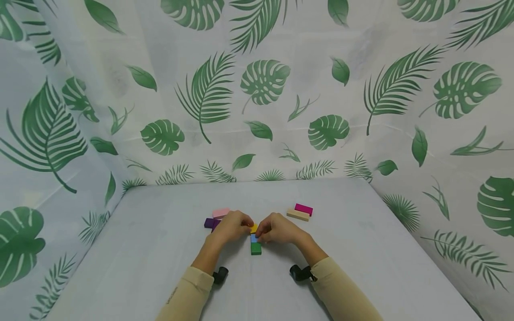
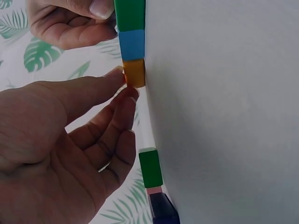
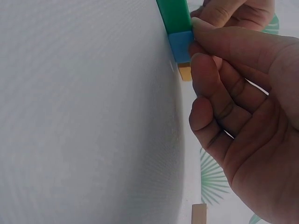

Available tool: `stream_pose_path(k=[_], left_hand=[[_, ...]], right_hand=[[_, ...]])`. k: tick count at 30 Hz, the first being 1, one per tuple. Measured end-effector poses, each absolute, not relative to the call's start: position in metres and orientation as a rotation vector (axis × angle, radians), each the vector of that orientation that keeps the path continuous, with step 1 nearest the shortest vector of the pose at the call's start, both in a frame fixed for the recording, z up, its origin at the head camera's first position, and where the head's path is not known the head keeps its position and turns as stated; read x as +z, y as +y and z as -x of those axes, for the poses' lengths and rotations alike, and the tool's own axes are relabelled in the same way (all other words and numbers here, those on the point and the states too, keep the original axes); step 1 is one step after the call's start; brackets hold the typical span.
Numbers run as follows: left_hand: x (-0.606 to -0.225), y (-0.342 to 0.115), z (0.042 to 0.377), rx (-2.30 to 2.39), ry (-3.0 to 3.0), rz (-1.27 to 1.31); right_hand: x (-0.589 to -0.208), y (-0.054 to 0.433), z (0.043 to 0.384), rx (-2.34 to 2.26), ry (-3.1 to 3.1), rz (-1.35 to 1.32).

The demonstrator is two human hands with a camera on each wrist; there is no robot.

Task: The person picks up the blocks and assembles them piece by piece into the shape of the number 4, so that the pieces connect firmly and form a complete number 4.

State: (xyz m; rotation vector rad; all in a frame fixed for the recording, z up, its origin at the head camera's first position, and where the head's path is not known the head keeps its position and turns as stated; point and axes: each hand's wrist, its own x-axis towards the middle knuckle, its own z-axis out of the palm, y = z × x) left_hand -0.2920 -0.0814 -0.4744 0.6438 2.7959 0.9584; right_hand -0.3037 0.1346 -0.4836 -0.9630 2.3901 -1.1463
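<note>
Three small blocks stand in a touching row on the white table between the two hands: a green block [image 1: 255,248] nearest the person, a blue block [image 1: 253,238] behind it, and a yellow-orange block [image 1: 254,228] at the far end. My left hand [image 1: 233,226] pinches the yellow-orange block [image 2: 135,73] with thumb and forefinger at its end. From the other side, my right hand [image 1: 279,228] pinches the blue block [image 3: 180,45] by its side, thumb close to the green block [image 3: 175,16]. The remaining fingers of both hands are loosely bent.
Left of the row lie a pink block [image 1: 221,213] and purple blocks [image 1: 209,223], partly behind the left hand. The left wrist view also shows another green block [image 2: 150,168] there. A magenta block [image 1: 304,209] and a beige block [image 1: 298,215] lie back right. Leaf-patterned curtains surround the table.
</note>
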Motion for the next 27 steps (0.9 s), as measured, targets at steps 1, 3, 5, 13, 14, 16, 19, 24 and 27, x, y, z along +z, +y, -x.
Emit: stream_pose_path(k=[1,3,5,13,14,16,19,24,27], left_hand=[[-0.4747,-0.0811,0.2921,0.959,2.795,-0.645],[-0.4748,-0.0803,0.292,0.96,2.795,-0.649],[-0.4754,-0.0799,0.2922,0.955,2.799,-0.655],[-0.4757,-0.0769,0.2917,0.929,2.822,-0.65],[-0.4755,-0.0767,0.2916,0.928,2.824,-0.649],[-0.4753,-0.0764,0.2917,0.926,2.826,-0.651],[-0.4758,-0.0763,0.2922,0.923,2.827,-0.656],[-0.4768,-0.0765,0.2931,0.921,2.827,-0.66],[-0.4769,-0.0769,0.2934,0.923,2.824,-0.665]], right_hand=[[-0.4836,0.1347,0.3036,-1.147,2.389,0.964],[-0.4838,0.1349,0.3036,-1.148,2.388,0.964],[-0.4844,0.1349,0.3038,-1.151,2.387,0.965],[-0.4851,0.1351,0.3038,-1.155,2.388,0.959],[-0.4852,0.1352,0.3038,-1.154,2.39,0.959],[-0.485,0.1352,0.3036,-1.151,2.394,0.957],[-0.484,0.1352,0.3031,-1.148,2.396,0.957],[-0.4834,0.135,0.3031,-1.145,2.398,0.959],[-0.4843,0.1347,0.304,-1.147,2.399,0.958]])
